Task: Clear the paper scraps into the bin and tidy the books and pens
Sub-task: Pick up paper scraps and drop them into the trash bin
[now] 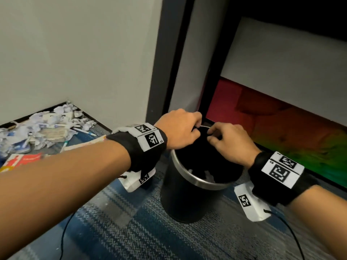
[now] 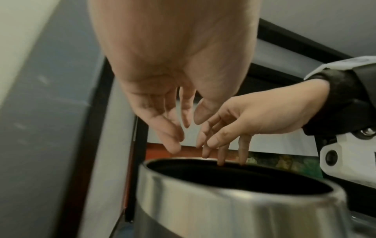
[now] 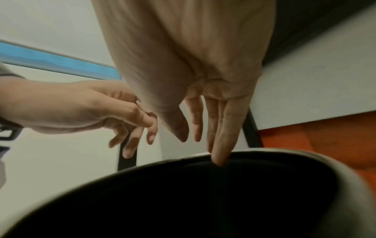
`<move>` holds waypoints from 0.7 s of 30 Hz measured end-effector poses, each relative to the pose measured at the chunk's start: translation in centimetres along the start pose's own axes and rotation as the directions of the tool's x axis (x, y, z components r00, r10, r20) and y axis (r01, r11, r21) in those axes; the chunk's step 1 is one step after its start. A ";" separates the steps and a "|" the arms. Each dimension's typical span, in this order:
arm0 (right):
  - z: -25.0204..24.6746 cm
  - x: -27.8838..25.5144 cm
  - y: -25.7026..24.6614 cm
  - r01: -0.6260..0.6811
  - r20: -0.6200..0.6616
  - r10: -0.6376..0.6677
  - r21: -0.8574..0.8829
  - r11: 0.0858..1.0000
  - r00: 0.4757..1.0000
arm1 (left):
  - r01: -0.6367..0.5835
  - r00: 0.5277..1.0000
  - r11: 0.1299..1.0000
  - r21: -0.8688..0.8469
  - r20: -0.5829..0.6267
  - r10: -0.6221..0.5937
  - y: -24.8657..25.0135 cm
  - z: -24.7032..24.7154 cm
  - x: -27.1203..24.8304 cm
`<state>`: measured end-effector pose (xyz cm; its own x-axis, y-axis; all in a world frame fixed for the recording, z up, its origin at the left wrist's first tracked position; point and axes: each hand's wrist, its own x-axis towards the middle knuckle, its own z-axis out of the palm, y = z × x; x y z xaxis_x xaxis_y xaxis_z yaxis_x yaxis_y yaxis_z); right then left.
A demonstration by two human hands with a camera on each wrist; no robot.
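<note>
Carpet (image 1: pixel 131 231) under steel-rimmed bin (image 1: pixel 197 182), left hand (image 1: pixel 180 130) and right hand (image 1: pixel 229 141) above, fingers loose, empty.

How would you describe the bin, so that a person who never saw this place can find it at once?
Look at the blue-grey carpet in front of the dark door frame. The bin stands there, right of the heap of paper scraps, below both hands. It is the only tall black cylinder, with a shiny metal rim around its open top.
</note>
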<state>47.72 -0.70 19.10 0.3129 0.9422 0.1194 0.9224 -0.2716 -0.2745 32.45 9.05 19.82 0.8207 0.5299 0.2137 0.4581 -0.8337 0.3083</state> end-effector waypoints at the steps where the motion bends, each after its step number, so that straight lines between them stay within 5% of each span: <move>1: -0.3 0.0 -1.4 0.043 -0.027 -0.043 -0.013 0.999 0.999 | 0.033 0.999 0.999 0.002 0.021 -0.033 -0.8 -1.0 -0.7; 7: 0.3 0.8 -13.8 0.269 0.002 -0.269 -0.078 0.960 0.963 | 0.135 0.979 0.974 0.181 0.126 -0.159 -8.2 -6.1 -7.6; 11: 4.3 2.9 -23.3 0.423 0.215 -0.393 -0.119 0.898 0.894 | 0.259 0.948 0.930 0.261 0.113 -0.296 -15.6 -8.9 -13.6; 14: 8.6 5.2 -30.2 0.548 0.409 -0.453 -0.150 0.823 0.792 | 0.374 0.904 0.874 0.312 0.090 -0.419 -20.9 -10.3 -19.7; 16: 11.7 6.4 -35.0 0.621 0.547 -0.458 -0.152 0.769 0.701 | 0.453 0.851 0.826 0.335 0.113 -0.513 -24.1 -11.1 -24.3; 21: 18.3 4.7 -45.0 0.779 0.734 -0.499 -0.065 0.623 0.461 | 0.651 0.612 0.656 0.382 0.247 -0.751 -30.5 -11.6 -34.5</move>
<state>3.56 19.54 14.52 -0.4824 0.7137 -0.5078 0.8336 0.5522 -0.0159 -13.75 17.99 13.83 0.2424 0.9123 -0.3301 0.9652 -0.2612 -0.0131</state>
